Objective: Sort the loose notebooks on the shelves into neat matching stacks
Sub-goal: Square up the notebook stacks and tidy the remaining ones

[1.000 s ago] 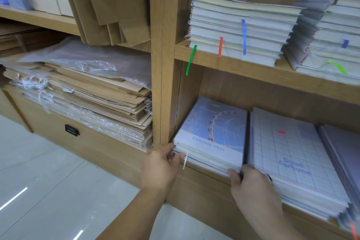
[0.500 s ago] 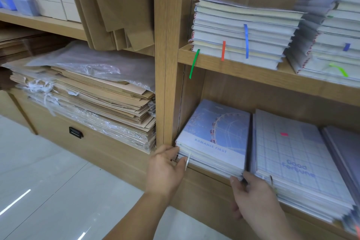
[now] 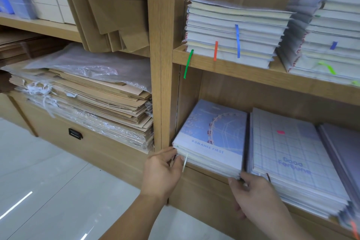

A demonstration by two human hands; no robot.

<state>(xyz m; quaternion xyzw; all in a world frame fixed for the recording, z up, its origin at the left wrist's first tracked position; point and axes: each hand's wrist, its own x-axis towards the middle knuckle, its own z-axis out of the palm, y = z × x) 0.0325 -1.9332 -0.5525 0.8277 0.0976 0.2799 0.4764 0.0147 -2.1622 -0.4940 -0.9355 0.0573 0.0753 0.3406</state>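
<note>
Evidently this is a squaring-up moment: the Romance First stack [image 3: 212, 142], the blue notebooks with the Ferris wheel cover, lies flat on the lower shelf [image 3: 206, 171], and the person has it by its two front corners. The left hand [image 3: 161, 173] pinches the front-left corner, thumb at the top cover and fingers curled against the page edges, right where a white ribbon [image 3: 184, 163] dangles from the stack. The right hand [image 3: 253, 195] grips the front-right corner, its fingertips tucked into the narrow gap that separates the stack from the Good Fortune stack [image 3: 288, 158] just beside it on the right; that hand is a little blurred. Holding both corners looks meant to let the person tap the edges level and keep the pile snug against the wooden post [image 3: 159, 64] touching its left side. Above the stack, tidier piles [image 3: 233, 35] with coloured ribbons already sit on the next shelf up. Compared with a second ago, little differs: both hands hold the same corners, the stack has not visibly shifted from the post, and only the view has swung slightly.
</note>
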